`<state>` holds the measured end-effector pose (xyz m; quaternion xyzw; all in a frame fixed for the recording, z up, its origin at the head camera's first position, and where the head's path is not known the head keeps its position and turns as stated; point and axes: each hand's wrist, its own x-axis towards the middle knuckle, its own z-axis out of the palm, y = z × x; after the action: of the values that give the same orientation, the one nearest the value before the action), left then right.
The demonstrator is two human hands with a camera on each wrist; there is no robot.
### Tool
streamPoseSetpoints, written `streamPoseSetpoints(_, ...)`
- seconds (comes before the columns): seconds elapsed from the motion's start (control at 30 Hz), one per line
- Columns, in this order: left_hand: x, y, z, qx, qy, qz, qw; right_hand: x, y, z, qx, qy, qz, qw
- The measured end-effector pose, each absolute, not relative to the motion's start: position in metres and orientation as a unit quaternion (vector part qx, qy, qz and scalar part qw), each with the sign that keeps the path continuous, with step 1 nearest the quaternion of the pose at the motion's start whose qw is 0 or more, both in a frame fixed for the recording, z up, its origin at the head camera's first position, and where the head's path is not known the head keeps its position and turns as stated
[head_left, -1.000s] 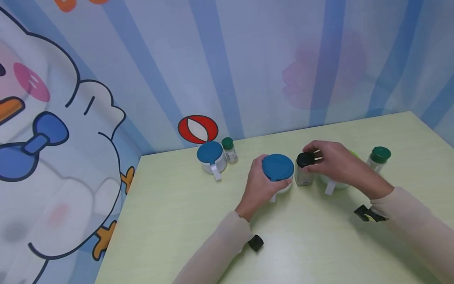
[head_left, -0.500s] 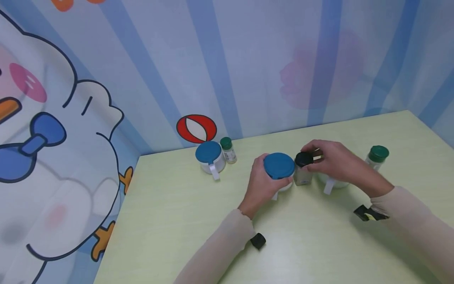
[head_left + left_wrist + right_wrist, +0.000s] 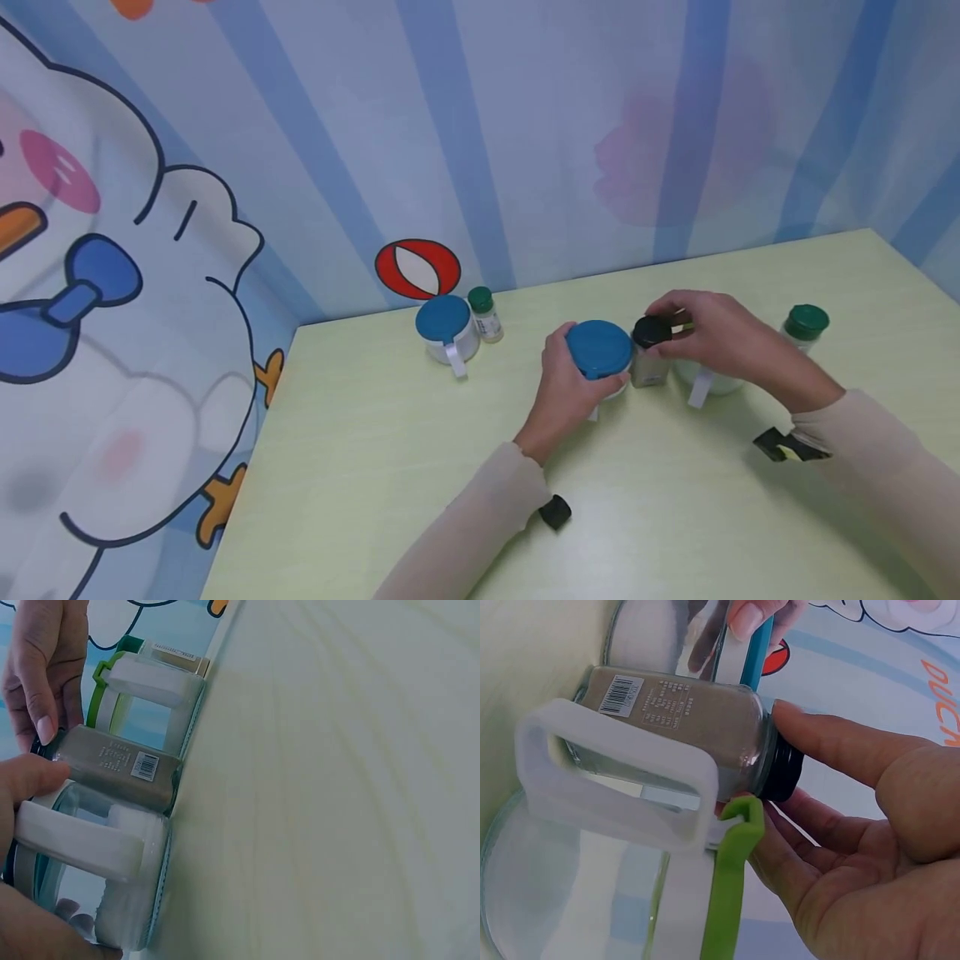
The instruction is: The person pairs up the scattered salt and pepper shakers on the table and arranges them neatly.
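Note:
My left hand (image 3: 572, 392) wraps round a clear glass seasoning jar with a blue lid (image 3: 598, 348) and a white handle (image 3: 79, 838); white contents show in it. Beside it, my right hand (image 3: 718, 337) pinches the black cap (image 3: 783, 766) of a square spice bottle (image 3: 116, 771). Grey-brown powder fills this bottle, which stands upright on the table with a barcode label on one side. Close on its other side is a second handled jar (image 3: 532, 877) with a bright green lid (image 3: 731, 892), mostly hidden by my right hand in the head view.
At the far right stands a green-capped bottle (image 3: 807, 322), partly behind my right wrist. Another blue-lidded jar (image 3: 447, 329) and a small green-capped bottle (image 3: 486, 315) sit at the back left, near the cartoon-printed wall (image 3: 555, 150). All rest on the pale table (image 3: 360, 450).
My left hand and the blue-lidded jar have shifted slightly right, close against the spice bottle. The spice bottle has also edged a little right, with my right hand still on its cap.

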<state>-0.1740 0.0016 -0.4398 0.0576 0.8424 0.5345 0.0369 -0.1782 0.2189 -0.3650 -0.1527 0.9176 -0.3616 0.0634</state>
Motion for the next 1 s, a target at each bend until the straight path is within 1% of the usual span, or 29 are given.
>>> streamPoseSetpoints(0.17,-0.171,0.002,-0.438,0.049,0.847,0.528,0.040,-0.179,0.218,-0.365,-0.154,0.919,-0.359,0.059)
streamPoseSetpoints(0.4,-0.169,0.005,-0.438,0.038,0.847,0.530,0.016,-0.180,0.213,-0.363,-0.152,0.922,-0.350,0.056)
streamPoseSetpoints(0.53,-0.166,0.004,-0.439,0.033,0.844,0.535,0.017,-0.179,0.207,-0.359,-0.157,0.929,-0.332,0.054)
streamPoseSetpoints(0.73,-0.160,-0.008,-0.437,0.059,0.854,0.516,0.033,-0.180,0.194,-0.349,-0.173,0.937,-0.303,0.033)
streamPoseSetpoints(0.83,-0.158,-0.018,-0.432,0.076,0.862,0.501,0.030,-0.182,0.186,-0.343,-0.180,0.933,-0.310,0.025)
streamPoseSetpoints(1.0,-0.158,-0.040,-0.422,0.107,0.863,0.494,0.007,-0.186,0.173,-0.333,-0.177,0.932,-0.315,0.013)
